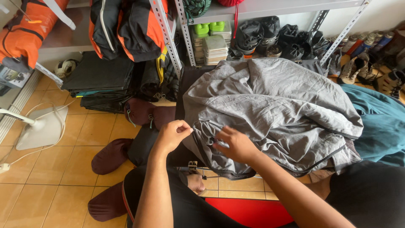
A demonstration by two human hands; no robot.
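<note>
A crumpled grey jacket is spread over a dark surface in front of the metal shelving; most of that surface is hidden by the fabric, so its kind cannot be told. The jacket's near left edge is pinched by the left hand, whose fingers are closed together on the cloth beside a dark zip line. The right hand is laid on the jacket just beside it, fingers curled onto the fabric; whether anything is gripped under them cannot be made out. Both forearms are cut off by the lower edge of the view. A teal garment is seen to the right, partly covered by the jacket and cut off at the edge. Maroon pouches lie on the tiled floor below left. Stacked containers on the shelf are partly hidden behind an upright.
</note>
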